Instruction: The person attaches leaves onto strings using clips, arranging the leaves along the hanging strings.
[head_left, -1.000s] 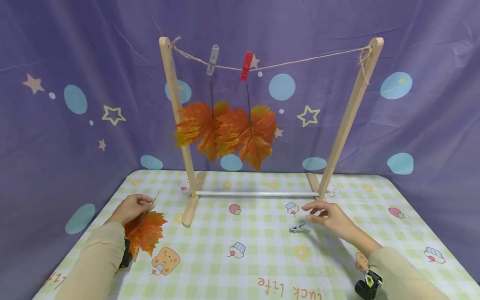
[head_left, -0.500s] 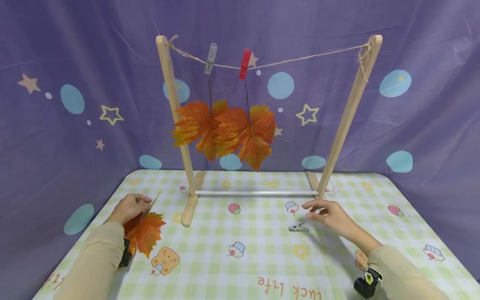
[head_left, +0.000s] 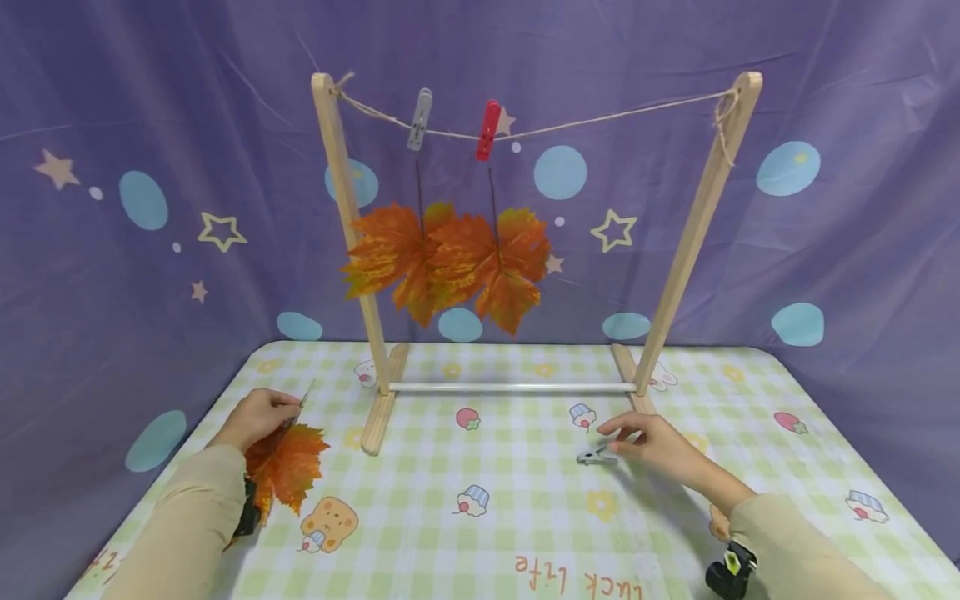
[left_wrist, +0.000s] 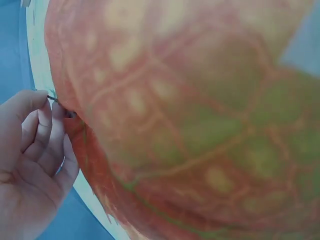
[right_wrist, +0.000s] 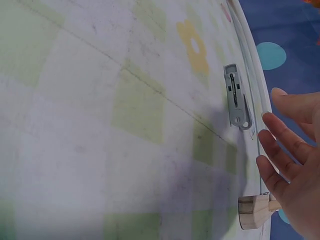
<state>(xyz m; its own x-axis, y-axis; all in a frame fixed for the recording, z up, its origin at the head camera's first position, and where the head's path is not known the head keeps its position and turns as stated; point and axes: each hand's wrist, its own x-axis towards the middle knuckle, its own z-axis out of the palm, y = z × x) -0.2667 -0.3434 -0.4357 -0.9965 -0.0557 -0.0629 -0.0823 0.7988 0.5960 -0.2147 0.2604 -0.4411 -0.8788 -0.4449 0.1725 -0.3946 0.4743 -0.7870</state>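
Observation:
My left hand pinches the thin stem of an orange maple leaf at the table's left side. In the left wrist view, thumb and fingertips meet on the dark stem, while the leaf blade fills most of the picture. Over a grey clothespin lying on the table hovers my right hand, fingers loosely bent. The right wrist view has the clothespin beside the fingertips, with a gap between. Two more maple leaves hang from the twine, under a grey clothespin and a red clothespin.
A wooden frame stands at the back, its left post and right post joined by twine above and a white rod below. A checked cloth covers the table; a purple curtain hangs behind.
My right hand has moved slightly left and down, closer to the grey clothespin on the table. My left hand keeps its pinch on the leaf stem and has barely shifted.

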